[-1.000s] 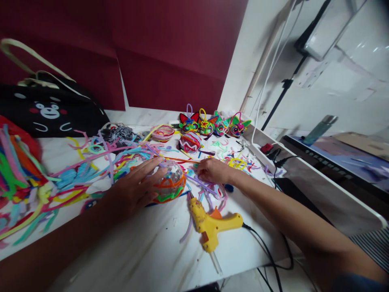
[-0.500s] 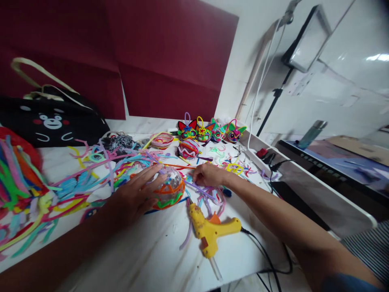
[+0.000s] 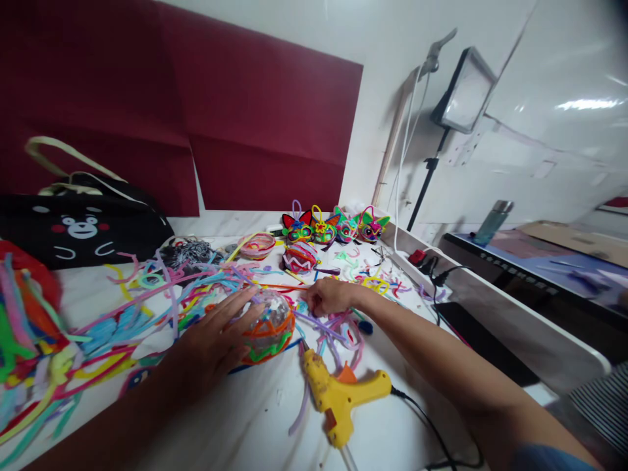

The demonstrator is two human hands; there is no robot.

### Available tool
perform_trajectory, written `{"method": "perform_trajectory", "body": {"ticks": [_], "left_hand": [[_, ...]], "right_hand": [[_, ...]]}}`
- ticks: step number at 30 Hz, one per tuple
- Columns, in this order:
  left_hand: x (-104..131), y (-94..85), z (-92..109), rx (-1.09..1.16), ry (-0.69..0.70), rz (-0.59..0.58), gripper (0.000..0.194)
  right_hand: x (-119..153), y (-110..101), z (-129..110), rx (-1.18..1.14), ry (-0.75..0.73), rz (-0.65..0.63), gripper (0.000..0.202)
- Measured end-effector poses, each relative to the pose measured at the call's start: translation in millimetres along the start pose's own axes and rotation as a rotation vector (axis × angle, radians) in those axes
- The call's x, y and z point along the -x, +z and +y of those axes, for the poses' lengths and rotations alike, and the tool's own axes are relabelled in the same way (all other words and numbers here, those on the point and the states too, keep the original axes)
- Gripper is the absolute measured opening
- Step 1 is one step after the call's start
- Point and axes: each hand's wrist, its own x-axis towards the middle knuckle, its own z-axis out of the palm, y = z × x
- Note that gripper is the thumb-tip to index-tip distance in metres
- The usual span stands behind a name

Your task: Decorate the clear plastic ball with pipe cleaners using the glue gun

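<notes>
A clear plastic ball (image 3: 271, 320), banded with orange and green pipe cleaners, sits on the white table. My left hand (image 3: 223, 333) is spread over its left side and holds it. Just right of the ball, my right hand (image 3: 331, 297) is low over the table with its fingers curled together; what they hold, if anything, is hidden. An orange pipe cleaner (image 3: 284, 286) runs from behind the ball toward that hand. Purple pipe cleaners (image 3: 321, 325) lie below it. Nearer me, a yellow glue gun (image 3: 338, 396) lies with its nozzle pointing at the ball.
Loose pipe cleaners (image 3: 118, 320) cover the table's left side. Several finished animal-face ornaments (image 3: 298, 229) line the back, with a striped wrapped ball (image 3: 300, 257) before them. A black bag (image 3: 83, 229) stands back left. The glue gun's cord (image 3: 424, 415) trails right.
The whole view has shifted, so things sit lower in the picture. My left hand stays on the ball. My right hand remains curled beside it, with little visible movement over the table.
</notes>
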Motion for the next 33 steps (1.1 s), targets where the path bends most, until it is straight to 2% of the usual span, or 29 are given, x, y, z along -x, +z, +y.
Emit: {"method": "perform_trajectory", "body": {"ticks": [5,9,13,17,20,23,28,33], "left_hand": [[-1,-0.5,1,0.02,-0.018,-0.009,0.056],[-2,-1.4,4,0.06,-0.041,-0.025,0.056],[-4,-1.9,6,0.084,-0.057,-0.026,0.056],[-4,-2.0,6,0.091,-0.07,-0.022,0.06],[-4,-2.7,7,0.103,-0.08,-0.021,0.063],[-5,-3.4,8,0.108,-0.081,-0.019,0.063],[-6,-4.0,8,0.108,-0.066,-0.005,0.061],[-7,-4.1,8,0.12,-0.057,-0.012,0.061]], "right_hand": [[9,0,10,-0.118,0.039,0.106,0.013],[19,-3,26,-0.201,0.086,0.261,0.01],[30,-7,45,-0.255,0.095,0.328,0.01],[40,-9,57,-0.238,0.093,0.377,0.01],[44,-8,57,-0.168,0.088,0.426,0.013],[40,-3,49,-0.094,0.054,0.416,0.023],[20,5,34,0.043,0.002,0.337,0.032],[-1,7,29,0.173,-0.004,0.245,0.038]]}}
